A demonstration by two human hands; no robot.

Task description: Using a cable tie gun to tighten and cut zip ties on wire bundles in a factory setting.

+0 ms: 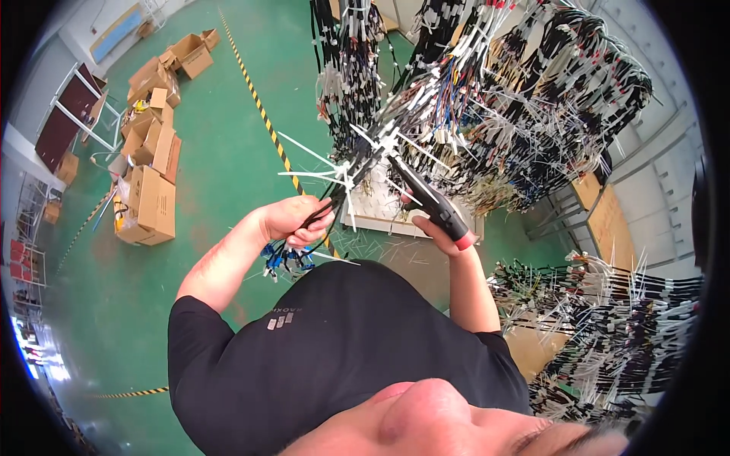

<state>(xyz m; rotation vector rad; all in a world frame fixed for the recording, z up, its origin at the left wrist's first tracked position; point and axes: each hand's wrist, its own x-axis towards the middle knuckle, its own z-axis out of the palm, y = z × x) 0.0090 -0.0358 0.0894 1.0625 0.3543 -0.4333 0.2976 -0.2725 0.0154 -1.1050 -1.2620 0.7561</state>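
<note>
My left hand is closed round a bundle of black cables, in front of my body on the left. Blue connectors dangle from the bundle below my fist. White cable ties are wrapped round the bundle just above it, their long tails sticking out in several directions. My right hand is wrapped round a black cable tie gun with a red end. The gun's narrow nose meets the bundle at another cluster of white ties. Part of my right hand's grip is hidden behind the gun.
Thick rows of hanging wire harnesses crowd the far side and right. More harnesses lie at the lower right beside a wooden board. Cardboard boxes line the left. A yellow-black floor stripe crosses the green floor.
</note>
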